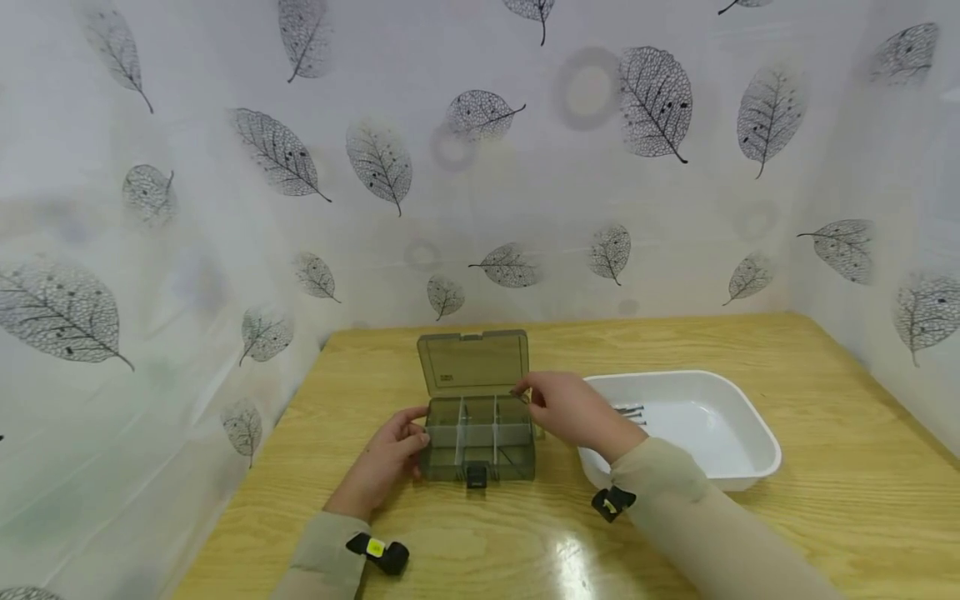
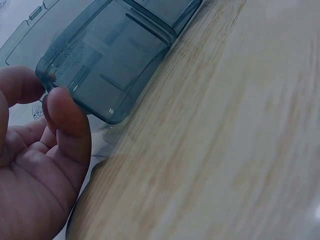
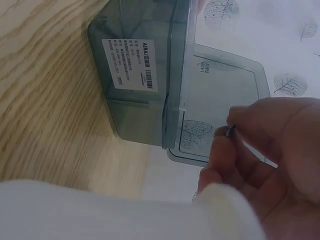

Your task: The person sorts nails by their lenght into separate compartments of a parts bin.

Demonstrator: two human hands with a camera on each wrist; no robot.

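A translucent grey-green compartment box (image 1: 442,473) stands on the table with its lid (image 1: 480,360) raised at the back. My left hand (image 1: 393,450) holds the box's left side, thumb and forefinger at the rim; in the left wrist view the thumb (image 2: 67,112) bears on its corner. Above the back right compartment, my right hand (image 1: 566,408) pinches a small dark metal piece (image 3: 230,131), mostly hidden by the fingertips; it looks like a screw. A thin dark piece (image 1: 506,456) lies in the front right compartment.
Right of the box stands a white tray (image 1: 765,446), partly behind the right forearm, with several screws or nails (image 1: 632,411) at its left end. A printed label (image 3: 131,65) is on the box's side. Leaf-patterned sheeting (image 1: 525,192) borders the wooden table (image 1: 480,550).
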